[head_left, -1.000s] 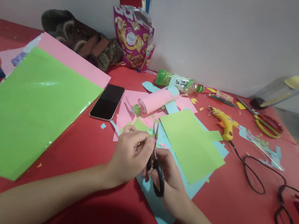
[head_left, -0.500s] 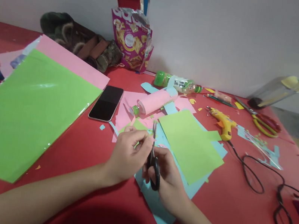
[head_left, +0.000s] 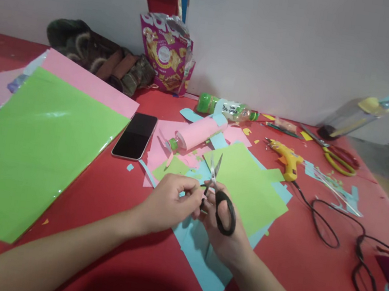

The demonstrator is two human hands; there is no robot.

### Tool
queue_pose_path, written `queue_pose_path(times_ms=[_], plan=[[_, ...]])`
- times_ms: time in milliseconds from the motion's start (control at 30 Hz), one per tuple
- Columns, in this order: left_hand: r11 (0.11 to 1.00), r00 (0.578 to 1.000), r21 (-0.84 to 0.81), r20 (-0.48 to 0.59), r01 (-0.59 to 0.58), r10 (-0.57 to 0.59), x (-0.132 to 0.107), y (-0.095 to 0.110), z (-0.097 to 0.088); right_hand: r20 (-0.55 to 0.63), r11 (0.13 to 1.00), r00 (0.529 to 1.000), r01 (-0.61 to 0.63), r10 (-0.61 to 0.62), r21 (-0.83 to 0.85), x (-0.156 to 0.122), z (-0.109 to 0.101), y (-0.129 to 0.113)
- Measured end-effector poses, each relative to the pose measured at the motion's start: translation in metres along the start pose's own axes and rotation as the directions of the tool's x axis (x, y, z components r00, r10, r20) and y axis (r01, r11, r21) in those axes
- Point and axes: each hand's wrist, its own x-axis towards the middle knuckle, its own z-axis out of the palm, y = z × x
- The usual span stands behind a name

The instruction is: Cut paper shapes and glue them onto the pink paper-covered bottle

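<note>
Black-handled scissors (head_left: 224,209) are in my right hand (head_left: 223,231), thumb through one loop, with the blades parted and pointing away from me. Beside them my left hand (head_left: 174,201) is closed in a pinch, its fingertips close to my right fingers. A tiny bit of pink paper shows near those fingertips, mostly hidden. Under the hands lie a light blue sheet (head_left: 205,265) and a green sheet (head_left: 250,189). Just beyond is a bottle wrapped in pink paper (head_left: 199,134), lying on its side among pink and green scraps.
Left of the hands are a phone (head_left: 135,136) and a large green sheet in a clear sleeve (head_left: 38,155). On the right lie a yellow glue gun (head_left: 288,160) with a looping black cord and larger scissors (head_left: 339,161). A snack bag (head_left: 166,55) and green bottle (head_left: 226,107) stand and lie behind.
The scissors have gone from nearly closed and upright to spread blades, turned with their handle to the right. My left hand has shifted slightly right, and the camera view has moved a little.
</note>
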Motion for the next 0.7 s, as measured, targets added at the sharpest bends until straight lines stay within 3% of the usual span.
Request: queue_pose_path(times_ms=[100, 200, 367, 567, 700], plan=[[0.996, 0.993, 0.075, 0.113, -0.042, 0.033, 0.001, -0.001, -0.003, -0.1, 0.999, 0.994, 0.04, -0.038, 0.01, 0.002, 0.0, -0.003], [0.987, 0.978, 0.144, 0.205, -0.076, 0.045, 0.003, -0.003, -0.005, -0.124, 0.996, 0.989, 0.082, -0.084, -0.02, 0.003, -0.001, -0.005], [0.977, 0.948, 0.183, 0.314, -0.11, 0.047, 0.004, -0.006, -0.01, -0.09, 0.994, 0.991, 0.089, -0.095, -0.067, 0.003, 0.0, -0.007], [0.968, 0.872, 0.154, 0.479, -0.199, 0.103, 0.007, -0.009, -0.019, 0.039, 0.992, 0.997, 0.069, -0.065, -0.101, 0.001, -0.002, -0.006], [0.963, 0.831, 0.13, 0.541, -0.234, 0.129, 0.01, -0.012, -0.023, 0.059, 0.99, 0.997, 0.052, -0.045, -0.132, 0.001, -0.003, -0.004]])
